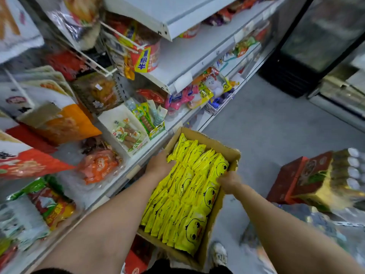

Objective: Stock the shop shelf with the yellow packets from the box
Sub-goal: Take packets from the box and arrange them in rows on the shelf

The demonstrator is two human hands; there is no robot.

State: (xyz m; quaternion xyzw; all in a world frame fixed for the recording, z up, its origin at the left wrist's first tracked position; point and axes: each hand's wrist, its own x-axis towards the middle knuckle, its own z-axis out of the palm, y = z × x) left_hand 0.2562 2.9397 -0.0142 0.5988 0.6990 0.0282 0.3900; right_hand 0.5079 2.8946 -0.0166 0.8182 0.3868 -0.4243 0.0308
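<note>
Fingers (221, 179) touch glossy duck-printed yellow packets (183, 186).

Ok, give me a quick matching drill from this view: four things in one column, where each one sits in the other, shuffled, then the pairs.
Things:
1. left hand
2. right hand
3. yellow packets
4. red cartons

Places:
A. on the floor, right of the box
B. standing in rows inside the cardboard box
C. at the box's shelf-side edge, touching packets
D. at the box's right side, on the packets

Pairs: 1-C, 2-D, 3-B, 4-A
</note>
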